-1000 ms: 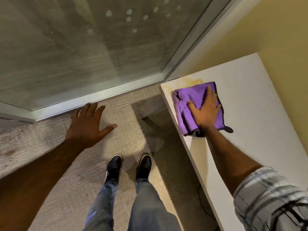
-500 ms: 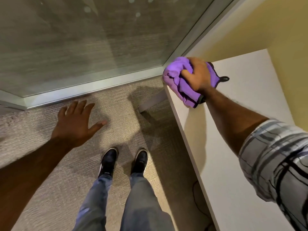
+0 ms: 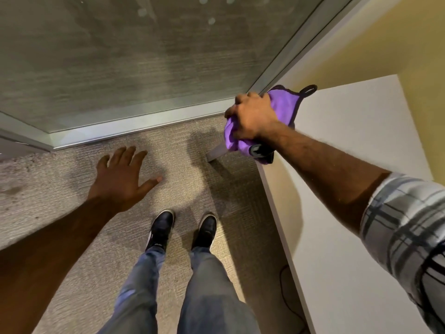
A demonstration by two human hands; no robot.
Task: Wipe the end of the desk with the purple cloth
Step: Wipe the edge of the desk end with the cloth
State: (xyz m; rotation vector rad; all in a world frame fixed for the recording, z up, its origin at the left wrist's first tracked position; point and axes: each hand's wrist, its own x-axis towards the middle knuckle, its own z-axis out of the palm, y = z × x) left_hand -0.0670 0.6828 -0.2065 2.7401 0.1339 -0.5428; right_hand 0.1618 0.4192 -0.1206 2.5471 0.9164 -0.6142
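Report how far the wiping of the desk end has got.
Done: the bare part of the desk near its end shows no stain. In hand: the right hand grips the bunched purple cloth at the desk's end corner; the left hand is spread open over the carpet. Left: the corner under the cloth is hidden, so I cannot tell if it is clean.

The purple cloth [image 3: 283, 106], dark-edged with a black hanging loop, is bunched up at the far left corner of the white surface [image 3: 349, 145], draping over its edge.

Beige carpet [image 3: 72, 179], frosted glass partition [image 3: 120, 56] with metal frame, yellow wall [image 3: 385, 39].
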